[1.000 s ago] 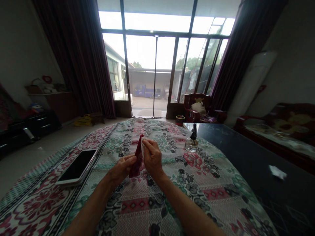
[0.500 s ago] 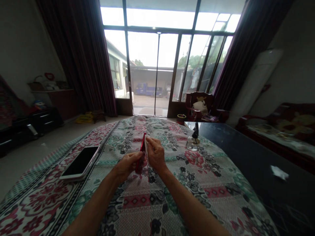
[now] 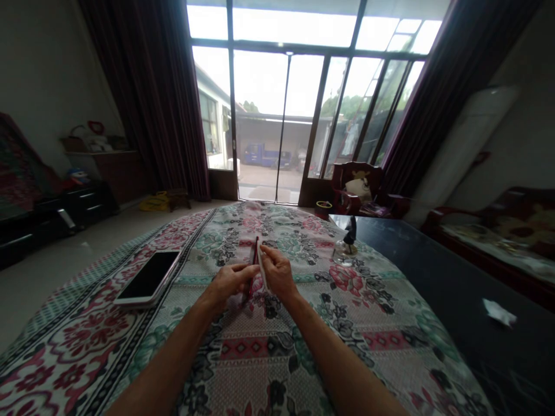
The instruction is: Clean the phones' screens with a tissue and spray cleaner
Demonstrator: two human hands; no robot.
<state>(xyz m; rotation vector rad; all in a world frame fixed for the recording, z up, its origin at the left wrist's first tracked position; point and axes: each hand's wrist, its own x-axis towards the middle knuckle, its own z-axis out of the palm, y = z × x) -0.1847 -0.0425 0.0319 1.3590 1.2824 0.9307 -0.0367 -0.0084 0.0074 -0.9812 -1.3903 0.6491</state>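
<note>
In front of me a thin, flat red object [image 3: 256, 247] stands nearly edge-on; its exact kind does not show. My left hand [image 3: 228, 283] pinches its near side between thumb and fingers. On the other side, my right hand [image 3: 278, 273] grips a folded white cloth or tissue [image 3: 262, 267], held close along the red object's right face. Whether the cloth touches that face I cannot tell. Both hands are above a flower-patterned tablecloth [image 3: 303, 323]. To their left lies a white phone or tablet [image 3: 150, 278] with a dark screen.
A clear spray bottle with a black top [image 3: 349, 236] stands right of my hands. Beyond it is a dark tabletop [image 3: 425, 277] with a crumpled white tissue [image 3: 499, 312]. Farther off are a wooden armchair [image 3: 340, 173], a sofa [image 3: 520, 231] and glass doors [image 3: 277, 127].
The red object has turned more edge-on, showing less of its red face. The white cloth shows more plainly at my right fingers. The whole view has shifted slightly.
</note>
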